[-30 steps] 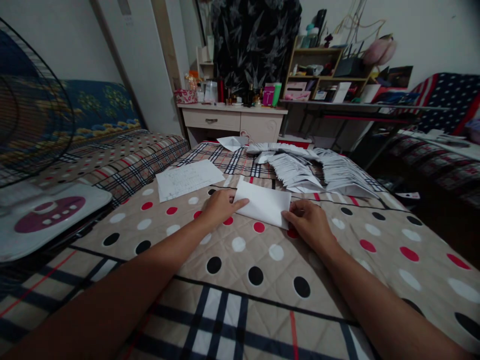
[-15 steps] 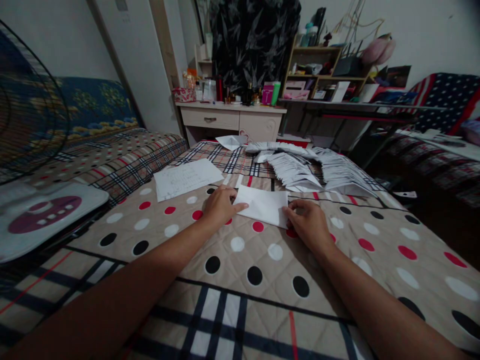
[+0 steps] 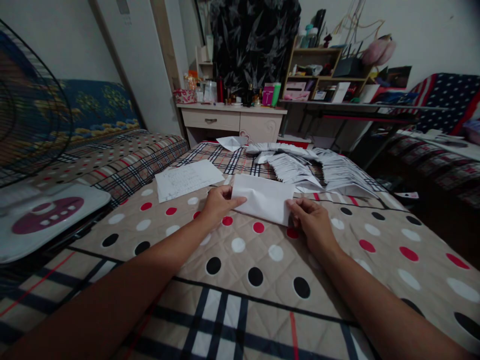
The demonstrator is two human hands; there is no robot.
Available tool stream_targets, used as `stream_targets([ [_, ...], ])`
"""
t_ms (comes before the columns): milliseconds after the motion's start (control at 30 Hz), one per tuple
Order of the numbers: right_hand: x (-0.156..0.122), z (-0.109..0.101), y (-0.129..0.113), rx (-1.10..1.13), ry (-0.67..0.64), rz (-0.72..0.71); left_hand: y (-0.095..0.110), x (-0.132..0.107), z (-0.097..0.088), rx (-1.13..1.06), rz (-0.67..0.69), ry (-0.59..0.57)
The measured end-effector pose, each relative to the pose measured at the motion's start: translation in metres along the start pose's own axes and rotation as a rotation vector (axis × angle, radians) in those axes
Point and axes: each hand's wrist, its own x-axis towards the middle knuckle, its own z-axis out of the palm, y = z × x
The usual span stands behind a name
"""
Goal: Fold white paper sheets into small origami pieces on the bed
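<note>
A folded white sheet of paper (image 3: pixel 262 200) is held upright-tilted over the dotted bedspread (image 3: pixel 240 270), its face toward me slightly creased. My left hand (image 3: pixel 219 202) pinches its left edge, thumb in front and fingers behind. At the right edge my right hand (image 3: pixel 309 217) grips it between thumb and curled fingers. Left of the paper lies a stack of white sheets (image 3: pixel 187 179) with writing on the top one. Behind it are piles of folded papers (image 3: pixel 294 170), fanned in rows, and a single folded paper (image 3: pixel 231 143) farther back.
A fan (image 3: pixel 30 110) stands at the left, above a white plastic lid-like surface (image 3: pixel 90 197). Beyond the bed is a dresser (image 3: pixel 217 120) crowded with bottles and boxes. A shelf unit (image 3: pixel 315 77) stands on a table (image 3: pixel 360 105) at the back right.
Both hands have raised the paper, tilting its face more toward me. More of the sheet shows, and the right hand has shifted slightly right.
</note>
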Motion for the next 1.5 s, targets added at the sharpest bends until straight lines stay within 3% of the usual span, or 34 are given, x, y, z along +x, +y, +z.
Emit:
stream_targets([
  [267, 0.000, 0.001, 0.000, 0.083, 0.001, 0.026, -0.002, -0.001, -0.003, 0.031, 0.073, 0.116],
  [500, 0.001, 0.002, 0.002, 0.221, 0.085, 0.033, 0.002, -0.006, 0.000, -0.055, -0.001, -0.018],
  [633, 0.002, 0.001, 0.003, 0.240, 0.005, 0.075, 0.004, -0.007, 0.000, -0.211, -0.008, 0.019],
  [767, 0.003, 0.001, 0.006, 0.198, -0.041, 0.007, 0.002, -0.005, -0.001, -0.249, -0.034, 0.055],
  [1133, 0.002, 0.001, 0.004, 0.176, 0.132, 0.014, 0.007, -0.008, -0.002, -0.262, -0.052, 0.006],
  [1500, 0.003, 0.001, 0.005, 0.213, 0.168, 0.016, 0.009, -0.007, -0.003, -0.232, -0.006, 0.042],
])
